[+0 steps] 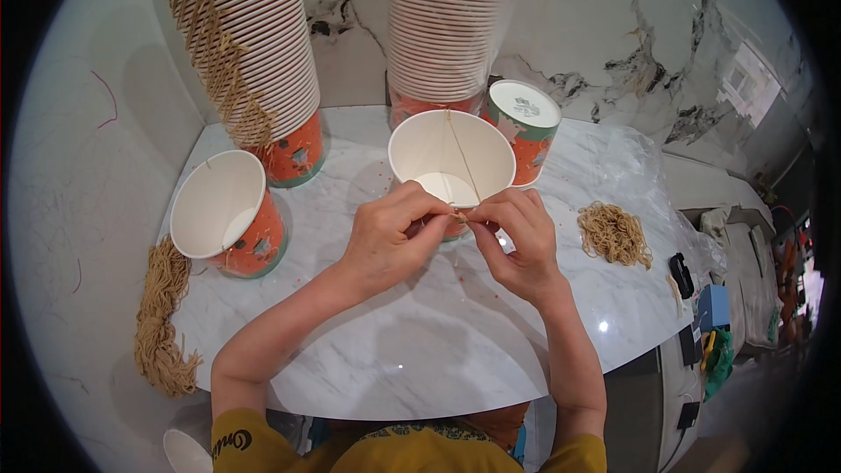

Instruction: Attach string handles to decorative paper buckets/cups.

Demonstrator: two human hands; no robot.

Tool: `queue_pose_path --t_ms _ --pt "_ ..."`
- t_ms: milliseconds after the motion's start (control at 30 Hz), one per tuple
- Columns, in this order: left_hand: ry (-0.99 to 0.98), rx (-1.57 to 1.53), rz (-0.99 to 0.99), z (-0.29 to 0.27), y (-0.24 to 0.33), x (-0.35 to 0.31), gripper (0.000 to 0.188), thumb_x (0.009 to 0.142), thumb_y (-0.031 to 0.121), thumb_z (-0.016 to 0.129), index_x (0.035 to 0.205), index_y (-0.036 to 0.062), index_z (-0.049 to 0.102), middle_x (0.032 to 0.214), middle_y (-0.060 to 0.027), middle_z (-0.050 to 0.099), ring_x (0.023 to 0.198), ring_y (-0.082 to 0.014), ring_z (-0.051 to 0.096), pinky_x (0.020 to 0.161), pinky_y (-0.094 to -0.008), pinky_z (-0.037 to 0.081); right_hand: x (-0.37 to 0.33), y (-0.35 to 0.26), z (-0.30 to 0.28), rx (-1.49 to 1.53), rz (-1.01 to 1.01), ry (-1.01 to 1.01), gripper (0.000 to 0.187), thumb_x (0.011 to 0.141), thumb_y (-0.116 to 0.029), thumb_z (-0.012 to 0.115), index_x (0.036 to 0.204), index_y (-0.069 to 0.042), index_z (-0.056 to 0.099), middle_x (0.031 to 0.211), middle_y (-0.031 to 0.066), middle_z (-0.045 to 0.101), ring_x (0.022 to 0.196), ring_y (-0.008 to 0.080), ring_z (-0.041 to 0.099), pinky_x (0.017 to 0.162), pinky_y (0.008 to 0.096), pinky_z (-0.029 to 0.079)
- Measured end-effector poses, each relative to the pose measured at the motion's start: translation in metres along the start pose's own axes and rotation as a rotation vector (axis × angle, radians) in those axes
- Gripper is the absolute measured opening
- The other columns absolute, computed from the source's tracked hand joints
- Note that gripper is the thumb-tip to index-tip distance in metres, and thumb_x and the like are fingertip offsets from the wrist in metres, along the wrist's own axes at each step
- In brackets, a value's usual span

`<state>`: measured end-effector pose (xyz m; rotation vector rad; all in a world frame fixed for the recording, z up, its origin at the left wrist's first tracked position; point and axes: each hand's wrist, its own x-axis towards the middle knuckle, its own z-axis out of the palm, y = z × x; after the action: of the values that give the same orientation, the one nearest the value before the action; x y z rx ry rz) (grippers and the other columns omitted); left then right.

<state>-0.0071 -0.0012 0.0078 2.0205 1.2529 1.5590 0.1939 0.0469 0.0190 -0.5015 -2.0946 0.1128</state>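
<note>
In the head view, the left hand and the right hand are meeting at the near rim of a white-lined paper bucket, each closing thumb and forefinger in a pinch on the thin tan cord; exactly how the ends are crossing between the fingertips is too small to tell. The cord is running across the bucket's mouth from the far rim to the near one, and the two-sided pinch is probably keeping it under control there. The bucket is standing upright in front of the person, seemingly so that both hands are reaching it evenly. A cord heap is lying to the right, perhaps for easy picking, while a longer hank is drooping over the table's left edge. A second bucket is standing at left, mouth up; behind, a cord-draped stack, a plain stack and an upturned bucket are crowding the far side. The curved near edge of the marble table is passing beneath the forearms, leaving sideways room between the right hand and the heap.
</note>
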Motion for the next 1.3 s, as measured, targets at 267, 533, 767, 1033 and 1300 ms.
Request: queue_pose_path --t_ms 267,533,767,1033,1300 --pt "-0.018 0.009 0.028 0.000 -0.004 0.000 0.010 0.089 -0.003 0.069 0.099 -0.0011 0.072 0.086 -0.0026 0.066 0.065 -0.0058 0.056 0.056 -0.0233 0.043 0.001 -0.002 -0.002 0.016 0.000 0.004 0.024 0.074 0.009 0.074 0.091 -0.006 0.066 0.083 0.0028 0.066 0.065 0.0169 0.057 0.068 0.0308 0.041" --pt "0.003 0.023 -0.013 -0.002 -0.002 0.000 0.006 0.087 0.001 0.070 0.093 0.0007 0.071 0.083 -0.0064 0.066 0.062 -0.0154 0.061 0.056 -0.0295 0.048 0.000 -0.001 0.000 -0.004 0.010 0.013 0.019 0.074 0.003 0.073 0.087 -0.008 0.064 0.080 0.0019 0.063 0.070 0.0209 0.058 0.071 0.0339 0.039" --pt "-0.001 -0.052 -0.065 -0.003 0.000 0.001 0.004 0.085 -0.001 0.069 0.089 -0.0008 0.070 0.083 -0.0049 0.065 0.062 -0.0097 0.058 0.056 -0.0269 0.045 -0.002 0.000 0.003 -0.137 -0.056 -0.004 0.021 0.073 0.000 0.075 0.089 -0.009 0.065 0.079 0.0025 0.057 0.072 0.0221 0.056 0.070 0.0360 0.038" --pt "-0.029 -0.177 -0.147 -0.010 -0.006 0.002 0.001 0.084 -0.002 0.067 0.085 -0.0026 0.067 0.083 -0.0024 0.063 0.066 -0.0061 0.054 0.058 -0.0242 0.043 -0.004 0.001 0.007 -0.191 -0.099 -0.036 0.024 0.071 -0.003 0.075 0.093 -0.010 0.066 0.083 0.0027 0.055 0.075 0.0215 0.057 0.072 0.0374 0.038" --pt "-0.031 -0.265 -0.223 -0.011 -0.006 0.004 0.002 0.084 -0.002 0.066 0.082 -0.0029 0.065 0.083 -0.0009 0.061 0.067 -0.0048 0.052 0.059 -0.0233 0.042 -0.003 -0.003 0.006 -0.180 -0.096 -0.033 0.022 0.072 -0.003 0.074 0.091 -0.009 0.065 0.083 0.0028 0.056 0.076 0.0217 0.058 0.073 0.0375 0.038"
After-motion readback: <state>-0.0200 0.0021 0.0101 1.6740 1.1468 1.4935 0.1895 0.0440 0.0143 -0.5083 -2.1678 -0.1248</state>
